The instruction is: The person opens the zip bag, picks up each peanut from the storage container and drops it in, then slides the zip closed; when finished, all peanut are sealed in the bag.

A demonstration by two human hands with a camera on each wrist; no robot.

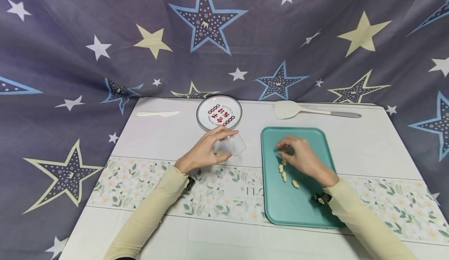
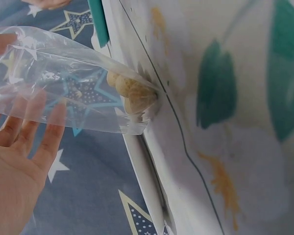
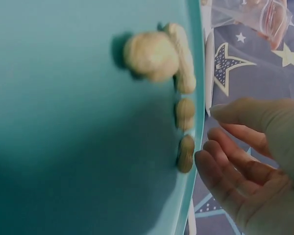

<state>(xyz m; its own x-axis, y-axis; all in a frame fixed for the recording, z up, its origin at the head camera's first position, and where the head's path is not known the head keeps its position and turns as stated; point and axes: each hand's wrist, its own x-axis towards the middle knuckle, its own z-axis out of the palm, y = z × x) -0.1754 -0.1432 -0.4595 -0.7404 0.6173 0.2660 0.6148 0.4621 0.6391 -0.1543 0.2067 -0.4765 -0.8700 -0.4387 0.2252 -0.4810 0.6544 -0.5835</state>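
My left hand [image 1: 203, 151] holds a clear plastic zip bag [image 1: 237, 144] by its mouth, thumb and fingers spread around it, above the table left of the tray. In the left wrist view, a few peanuts [image 2: 130, 93] lie at the bottom of the bag. A green tray [image 1: 291, 213] bears several more unshelled peanuts [image 1: 284, 176] in a loose group. Over the tray, close to these, my right hand [image 1: 303, 158] hovers with thumb and fingers apart and nothing between them. The right wrist view shows its fingertips [image 3: 203, 159] near the smaller peanuts [image 3: 185, 154].
Behind the bag is a round white plate [image 1: 219, 113] with red lettering. A white plastic knife [image 1: 158, 114] lies at the back left, and a spatula [image 1: 287, 110] with a grey-ended handle behind the tray. A star-patterned cloth [image 1: 203, 69] hangs along the table's far edge.
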